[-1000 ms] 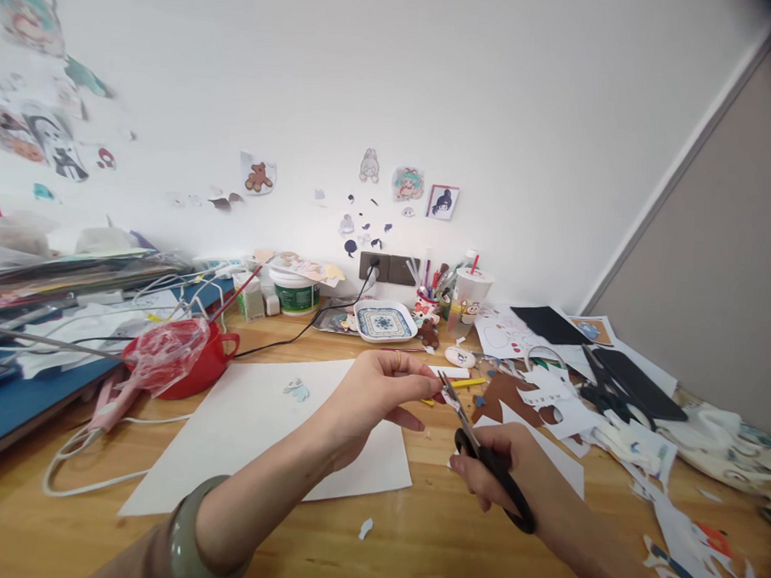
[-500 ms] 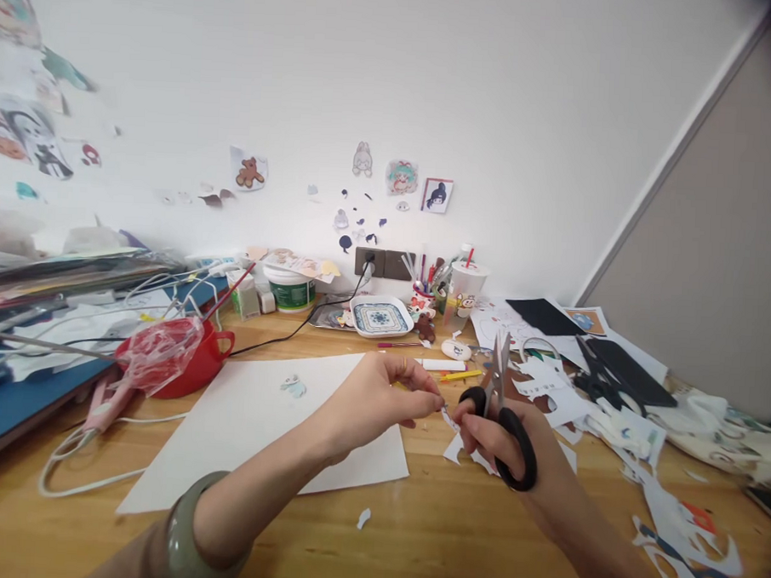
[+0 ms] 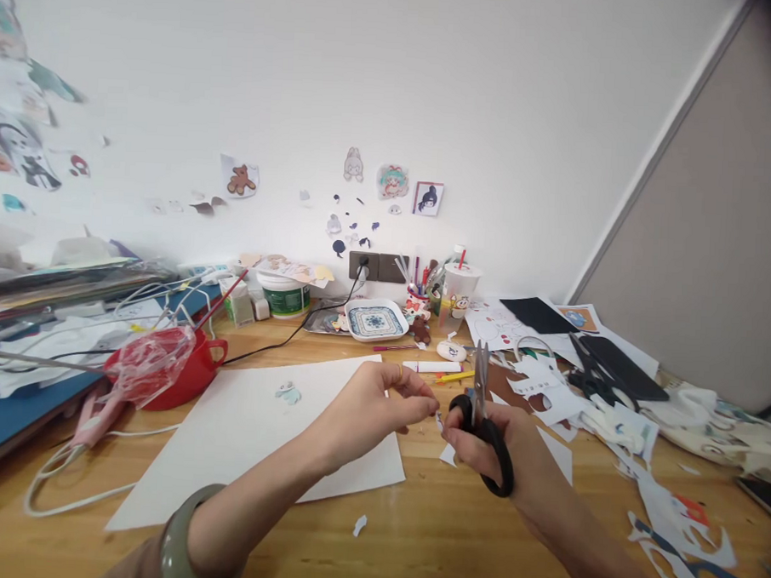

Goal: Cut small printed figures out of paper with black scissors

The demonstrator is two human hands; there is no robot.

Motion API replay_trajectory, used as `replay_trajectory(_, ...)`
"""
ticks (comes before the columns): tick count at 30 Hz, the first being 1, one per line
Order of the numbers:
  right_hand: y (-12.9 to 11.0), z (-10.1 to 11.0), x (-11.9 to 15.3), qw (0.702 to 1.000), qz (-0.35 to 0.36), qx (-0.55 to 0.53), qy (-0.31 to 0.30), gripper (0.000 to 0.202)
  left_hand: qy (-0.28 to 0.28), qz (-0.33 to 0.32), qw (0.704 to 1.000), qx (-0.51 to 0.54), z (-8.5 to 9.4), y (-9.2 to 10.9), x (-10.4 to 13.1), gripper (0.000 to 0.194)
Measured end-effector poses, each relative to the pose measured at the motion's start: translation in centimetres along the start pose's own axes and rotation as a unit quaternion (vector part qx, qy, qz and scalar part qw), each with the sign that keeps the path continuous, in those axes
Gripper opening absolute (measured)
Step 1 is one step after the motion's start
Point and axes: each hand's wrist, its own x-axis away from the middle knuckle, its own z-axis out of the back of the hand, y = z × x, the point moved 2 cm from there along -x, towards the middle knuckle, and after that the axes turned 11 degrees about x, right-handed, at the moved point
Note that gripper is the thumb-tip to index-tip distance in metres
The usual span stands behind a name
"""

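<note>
My left hand (image 3: pixel 386 404) is closed in a pinch over the wooden desk (image 3: pixel 323 550), at the right edge of a white sheet (image 3: pixel 225 452). Between its fingertips and those of my right hand (image 3: pixel 513 439) is a tiny paper cutout (image 3: pixel 439 422), mostly hidden by the fingers. My right hand also holds black-handled scissors (image 3: pixel 481 395), blades pointing up and away from the paper. A small pale-blue cutout (image 3: pixel 287 393) lies on the sheet. White paper scraps (image 3: pixel 554 454) lie under and beside my right hand.
A red pot (image 3: pixel 194 370) and a pink-handled corded tool (image 3: pixel 96 413) are at left. Behind stand a patterned dish (image 3: pixel 376 320), a lidded cup (image 3: pixel 460 292) and a green-white tub (image 3: pixel 286 297). At right are paper offcuts (image 3: pixel 662 523) and another pair of scissors (image 3: pixel 595 379).
The whole view has shifted slightly. My hands stay together at the tiny cutout, and the right hand with the scissors has turned a little, showing less of the scraps beneath it.
</note>
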Motion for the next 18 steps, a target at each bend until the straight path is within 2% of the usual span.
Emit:
replay_trajectory(7,-0.2,0.4,-0.1,0.998,-0.007,-0.026,0.062,0.016,-0.001,0.044,0.99,0.134,-1.0,-1.1,-0.3,0.019)
replay_trajectory(18,-0.6,0.1,0.0,0.998,-0.017,-0.019,0.063,0.016,0.03,0.065,0.979,0.192,-1.5,-1.6,-0.3,0.013)
